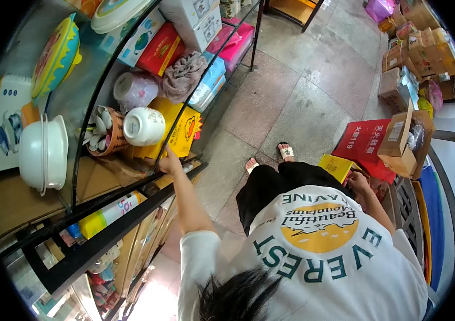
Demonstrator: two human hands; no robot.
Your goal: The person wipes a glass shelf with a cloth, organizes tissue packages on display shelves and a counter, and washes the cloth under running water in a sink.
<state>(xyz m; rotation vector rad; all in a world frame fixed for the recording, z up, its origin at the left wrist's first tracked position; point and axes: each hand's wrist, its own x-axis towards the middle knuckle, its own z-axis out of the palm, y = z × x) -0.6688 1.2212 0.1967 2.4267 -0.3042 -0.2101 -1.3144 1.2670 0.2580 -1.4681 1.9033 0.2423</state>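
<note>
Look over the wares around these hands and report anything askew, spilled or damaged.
The white bowl near the left hand shows its base to the camera, so it looks upturned or tipped over; which, I cannot tell. At right, a cardboard box by the red 119 box stands open, flap sticking up. I see no spill or breakage.
</note>
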